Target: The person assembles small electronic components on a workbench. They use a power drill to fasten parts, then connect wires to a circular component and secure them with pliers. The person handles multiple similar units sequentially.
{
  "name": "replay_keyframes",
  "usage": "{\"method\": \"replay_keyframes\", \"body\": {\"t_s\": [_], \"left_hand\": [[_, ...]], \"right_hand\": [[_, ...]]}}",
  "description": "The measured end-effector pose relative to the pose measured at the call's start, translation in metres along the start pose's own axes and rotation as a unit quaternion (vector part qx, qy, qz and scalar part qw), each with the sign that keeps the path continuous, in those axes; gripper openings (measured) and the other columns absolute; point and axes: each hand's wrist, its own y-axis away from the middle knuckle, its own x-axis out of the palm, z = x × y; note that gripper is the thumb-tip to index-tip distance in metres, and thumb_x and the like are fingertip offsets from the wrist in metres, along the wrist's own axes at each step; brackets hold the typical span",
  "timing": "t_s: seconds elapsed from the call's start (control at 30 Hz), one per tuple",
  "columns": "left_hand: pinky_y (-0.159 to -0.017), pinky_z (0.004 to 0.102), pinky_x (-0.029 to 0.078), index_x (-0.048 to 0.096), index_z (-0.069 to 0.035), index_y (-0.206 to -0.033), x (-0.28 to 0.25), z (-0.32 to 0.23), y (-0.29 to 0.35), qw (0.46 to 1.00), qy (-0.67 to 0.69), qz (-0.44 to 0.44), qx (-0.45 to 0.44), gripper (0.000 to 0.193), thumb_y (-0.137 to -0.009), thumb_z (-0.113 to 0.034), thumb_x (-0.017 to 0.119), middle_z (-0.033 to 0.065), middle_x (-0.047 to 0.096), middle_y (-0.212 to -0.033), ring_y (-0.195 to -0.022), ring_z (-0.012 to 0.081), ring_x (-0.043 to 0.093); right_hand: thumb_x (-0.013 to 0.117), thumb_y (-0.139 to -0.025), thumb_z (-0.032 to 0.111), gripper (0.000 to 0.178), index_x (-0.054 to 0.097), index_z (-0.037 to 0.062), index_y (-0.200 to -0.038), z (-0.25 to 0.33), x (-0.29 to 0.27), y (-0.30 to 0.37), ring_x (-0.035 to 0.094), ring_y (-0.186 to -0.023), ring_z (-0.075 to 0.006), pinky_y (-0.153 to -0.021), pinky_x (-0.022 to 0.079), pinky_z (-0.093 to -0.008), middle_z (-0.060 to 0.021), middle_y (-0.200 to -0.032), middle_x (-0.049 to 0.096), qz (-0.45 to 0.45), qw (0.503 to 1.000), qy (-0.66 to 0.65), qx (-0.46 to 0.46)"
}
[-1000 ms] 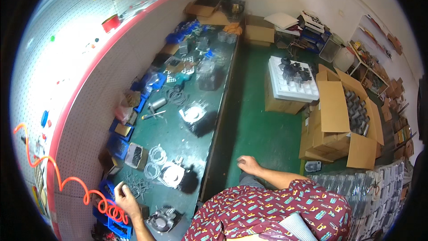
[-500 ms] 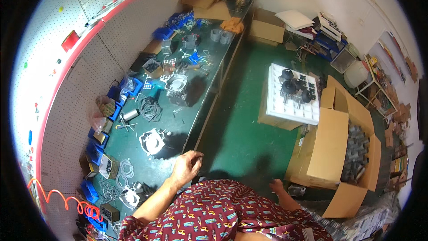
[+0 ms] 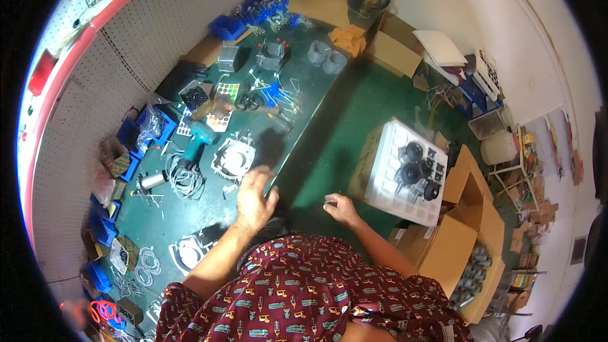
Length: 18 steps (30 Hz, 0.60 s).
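Note:
My left hand (image 3: 254, 201) hovers over the front edge of the workbench, its thumb apart from the loosely bent fingers and nothing visible in it. Just beyond it sits a silver metal housing (image 3: 234, 157) with a round white centre. A second such housing (image 3: 189, 252) lies nearer me, partly behind my left forearm. In front of my body, over the floor, is my right hand (image 3: 344, 209), its fingers curled together. A small dark spot shows at those fingertips, too unclear to name. A teal power tool (image 3: 194, 144) with a coiled grey cable (image 3: 185, 177) rests left of the farther housing.
Blue bins (image 3: 103, 220) line the pegboard wall (image 3: 136, 38). Farther along the bench are grey cylinders (image 3: 327, 57), an orange cloth (image 3: 348, 40) and blue-tipped wires (image 3: 277, 94). To my right, a white foam tray (image 3: 399, 199) bears black round parts, beside an open cardboard box (image 3: 437, 256) of grey metal parts.
My view has shifted along the bench, bringing the farther housings closer. My left hand has uncurled, and my right hand has come up from my side to in front of me.

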Motion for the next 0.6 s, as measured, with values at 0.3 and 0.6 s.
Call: {"method": "replay_keyframes", "body": {"t_s": [0.3, 0.6], "left_hand": [[-0.119, 0.0582, 0.021, 0.049, -0.011, -0.143, -0.026, 0.089, -0.065, 0.939, -0.278, -0.033, -0.201, 0.067, -0.083, -0.024, 0.075, 0.0195, 0.042, -0.149, -0.143, 0.0386, 0.035], [-0.098, 0.0442, 0.049, 0.065, 0.000, -0.120, 0.001, 0.112, -0.060, 0.911, -0.187, -0.133, -0.342, 0.027, -0.097, -0.009, 0.054, 0.0201, 0.066, -0.117, -0.111, 0.0380, 0.062]], "right_hand": [[0.074, -0.084, 0.017, 0.043, 0.065, -0.0034, -0.121, 0.091, -0.061, -0.182, 0.071, -0.104, -0.0319, -0.091, 0.055, -0.0405, -0.0207, -0.111, 0.073, -0.013, 0.997, 0.051, -0.063], [0.076, -0.077, 0.025, 0.045, 0.063, 0.0081, -0.117, 0.133, -0.017, -0.413, 0.057, -0.116, -0.0393, -0.097, 0.048, -0.0504, -0.0169, -0.120, 0.063, -0.049, 0.942, 0.299, -0.142]]}}
